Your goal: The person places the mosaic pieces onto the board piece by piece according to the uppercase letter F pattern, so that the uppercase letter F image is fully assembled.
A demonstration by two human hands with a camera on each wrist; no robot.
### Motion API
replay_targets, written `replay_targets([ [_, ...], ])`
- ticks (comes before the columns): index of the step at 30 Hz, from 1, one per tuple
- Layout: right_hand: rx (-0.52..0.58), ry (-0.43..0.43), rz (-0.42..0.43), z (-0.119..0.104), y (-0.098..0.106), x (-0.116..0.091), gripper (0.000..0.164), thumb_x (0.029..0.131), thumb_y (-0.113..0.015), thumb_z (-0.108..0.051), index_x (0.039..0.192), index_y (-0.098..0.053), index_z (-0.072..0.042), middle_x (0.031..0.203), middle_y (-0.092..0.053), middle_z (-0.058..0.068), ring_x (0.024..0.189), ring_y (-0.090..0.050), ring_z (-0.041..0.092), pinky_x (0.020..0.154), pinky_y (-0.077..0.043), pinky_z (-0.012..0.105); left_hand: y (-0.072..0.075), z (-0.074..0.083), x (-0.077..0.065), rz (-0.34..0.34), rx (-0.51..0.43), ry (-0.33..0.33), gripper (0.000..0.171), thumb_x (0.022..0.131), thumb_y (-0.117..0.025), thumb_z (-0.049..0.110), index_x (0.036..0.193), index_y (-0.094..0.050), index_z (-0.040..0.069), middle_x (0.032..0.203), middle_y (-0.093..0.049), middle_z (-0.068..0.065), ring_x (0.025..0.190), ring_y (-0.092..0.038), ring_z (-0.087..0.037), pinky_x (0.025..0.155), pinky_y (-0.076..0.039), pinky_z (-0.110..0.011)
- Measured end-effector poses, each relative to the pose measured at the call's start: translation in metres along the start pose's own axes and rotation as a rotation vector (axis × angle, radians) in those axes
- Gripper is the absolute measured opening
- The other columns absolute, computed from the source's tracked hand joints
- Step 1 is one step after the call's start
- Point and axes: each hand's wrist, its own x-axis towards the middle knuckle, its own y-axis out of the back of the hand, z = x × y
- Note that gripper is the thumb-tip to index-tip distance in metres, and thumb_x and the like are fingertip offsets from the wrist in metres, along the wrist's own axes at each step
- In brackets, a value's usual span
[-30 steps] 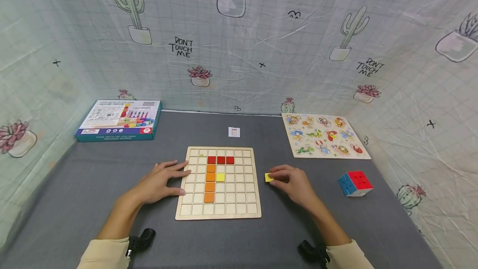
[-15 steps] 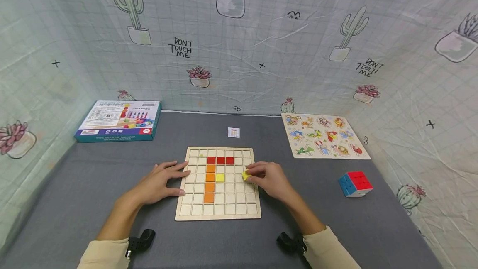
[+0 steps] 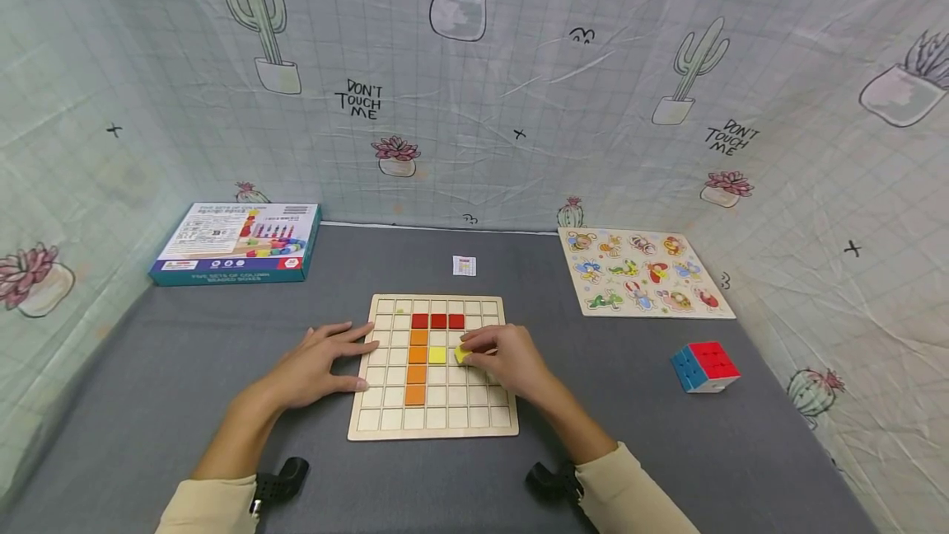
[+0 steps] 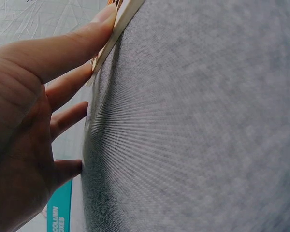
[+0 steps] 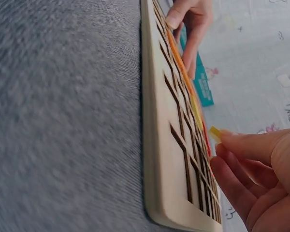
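A wooden grid board (image 3: 385, 419) lies on the grey table. In its cells sit a column of orange tiles (image 3: 417, 374), a row of red tiles (image 3: 438, 321) and one yellow tile (image 3: 437, 355). My right hand (image 3: 511, 359) pinches a second yellow tile (image 3: 461, 354) between thumb and fingers, over the board just right of the placed yellow one. The right wrist view shows this pinched tile (image 5: 215, 134) tilted, close above the board's surface. My left hand (image 3: 319, 363) rests with spread fingers along the board's left edge; in the left wrist view its thumb (image 4: 94, 34) touches the rim.
A teal-edged box (image 3: 237, 244) stands at the back left. Behind the board lies a small printed card (image 3: 465, 265). An insect puzzle board (image 3: 645, 272) and a red, blue and white puzzle cube (image 3: 706, 367) are on the right. A cactus-print cloth (image 3: 474, 105) hangs behind.
My right hand has carried the yellow tile leftward, from beside the board to over its cells beside the placed yellow tile. My left hand has stayed at the board's edge.
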Motion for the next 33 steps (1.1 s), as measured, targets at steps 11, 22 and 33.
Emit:
replay_targets([
  [11, -0.070, 0.025, 0.029, 0.001, -0.012, 0.004, 0.015, 0.083, -0.082, -0.007, 0.098, -0.082, -0.005, 0.106, -0.080, 0.008, 0.095, -0.077, 0.020, 0.076, -0.061, 0.021, 0.001, 0.000, 0.000, -0.007, -0.009, 0.001, 0.065, 0.085, -0.081, 0.041, 0.142, -0.062, 0.017, 0.163, -0.043, -0.007, 0.152, -0.029, -0.045, 0.119, -0.007, -0.079],
  [22, -0.097, 0.019, 0.043, -0.002, -0.014, 0.006, 0.016, 0.081, -0.085, -0.009, 0.097, -0.083, -0.007, 0.102, -0.081, 0.006, 0.086, -0.076, 0.015, 0.073, -0.059, 0.019, -0.001, -0.001, 0.000, 0.014, -0.022, -0.004, 0.066, 0.083, -0.082, 0.041, 0.141, -0.063, 0.016, 0.163, -0.044, -0.008, 0.151, -0.029, -0.045, 0.118, -0.006, -0.079],
  [33, -0.104, 0.005, 0.053, -0.003, -0.016, 0.006, 0.014, 0.079, -0.086, -0.007, 0.093, -0.083, -0.008, 0.095, -0.081, 0.004, 0.075, -0.067, 0.008, 0.066, -0.053, 0.015, 0.000, -0.001, -0.001, 0.014, -0.022, -0.022, 0.064, 0.083, -0.082, 0.040, 0.140, -0.064, 0.016, 0.162, -0.044, -0.007, 0.151, -0.030, -0.045, 0.118, -0.006, -0.079],
])
